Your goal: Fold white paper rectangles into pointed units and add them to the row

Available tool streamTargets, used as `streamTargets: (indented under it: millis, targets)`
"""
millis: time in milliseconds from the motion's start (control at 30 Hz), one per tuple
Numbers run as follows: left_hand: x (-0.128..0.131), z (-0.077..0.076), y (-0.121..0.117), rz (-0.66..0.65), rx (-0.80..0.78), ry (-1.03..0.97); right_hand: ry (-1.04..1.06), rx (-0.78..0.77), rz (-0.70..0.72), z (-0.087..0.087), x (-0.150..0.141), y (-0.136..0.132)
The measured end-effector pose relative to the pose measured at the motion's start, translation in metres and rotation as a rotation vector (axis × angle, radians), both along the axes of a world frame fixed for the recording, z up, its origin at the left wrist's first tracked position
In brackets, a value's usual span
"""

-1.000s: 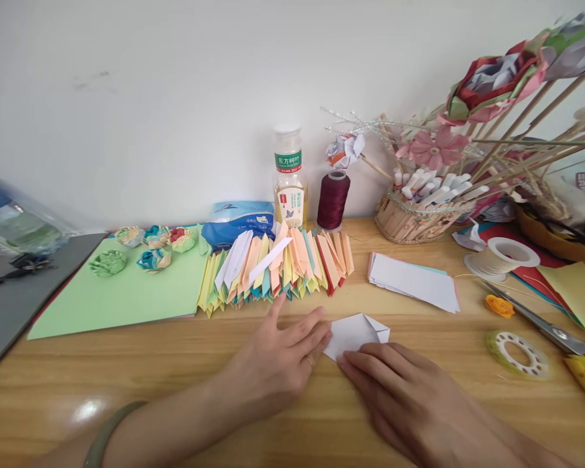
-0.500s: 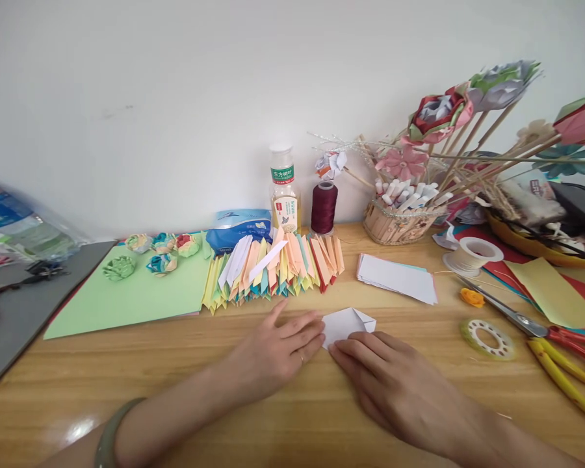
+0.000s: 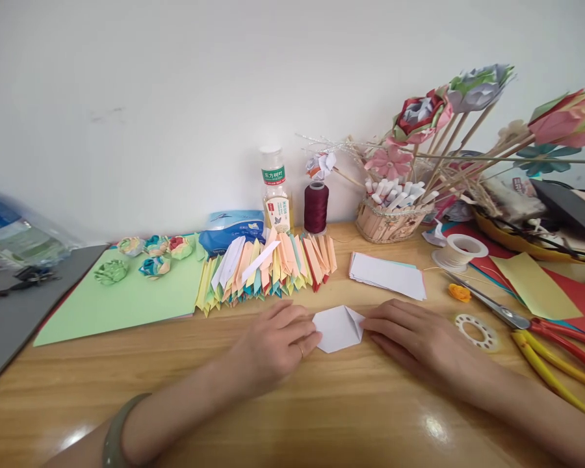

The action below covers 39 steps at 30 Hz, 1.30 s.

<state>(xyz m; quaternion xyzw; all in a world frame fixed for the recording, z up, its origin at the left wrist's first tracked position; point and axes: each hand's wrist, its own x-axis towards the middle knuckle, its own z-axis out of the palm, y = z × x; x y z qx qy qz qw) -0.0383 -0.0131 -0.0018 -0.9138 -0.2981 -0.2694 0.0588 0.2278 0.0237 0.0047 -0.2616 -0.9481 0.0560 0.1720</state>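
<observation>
1. Wooden counter (image 3: 292,422): carries all items; its rear edge meets the wall.
2. Green sheet (image 3: 141,302): flat, left section of the counter, folded paper flowers (image 3: 111,272) on top.
3. Folded strips (image 3: 273,266): packed row, between the green sheet and the paper stack.
4. Basket (image 3: 390,224): near the rear edge, right of centre, filled with pens.
5. Hands: left hand (image 3: 275,344) unclenched, fingertips at the paper's left edge; right hand (image 3: 422,335) touches its right corner; pinch or light contact, cannot tell.
6. Scissors (image 3: 497,311): right section, blades angled toward the rear.
7. Paper stack (image 3: 387,276): behind the right hand.
8. Folded white paper (image 3: 336,331): flat on the counter, between both hands.
</observation>
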Motion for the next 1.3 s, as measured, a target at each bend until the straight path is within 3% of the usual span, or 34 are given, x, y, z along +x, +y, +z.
streamTargets:
  millis: [167,367,467,600,800,1100,1300]
  targets:
    - [0.01,0.004,0.001,0.01,-0.02,-0.005,-0.049,0.052,0.053,0.005,-0.007,0.002]
    - [0.013,-0.007,-0.004,0.049,0.154,0.076,-0.021,0.043,0.061,0.003,-0.013,0.005]
    - [0.014,-0.009,-0.005,0.077,0.154,0.102,0.0,0.048,0.073,0.0,-0.015,0.006]
    - [0.017,-0.006,-0.004,0.158,0.053,-0.036,0.018,-0.01,0.04,0.001,-0.017,0.004]
    - [0.021,-0.005,-0.007,0.251,-0.252,-0.224,0.072,-0.119,-0.029,0.002,-0.023,-0.001]
    - [0.022,-0.006,-0.011,0.292,-0.467,-0.333,0.14,-0.328,-0.23,-0.008,-0.026,-0.012]
    - [0.021,-0.008,-0.011,0.337,-0.544,-0.33,0.198,-0.404,-0.262,-0.01,-0.025,-0.018]
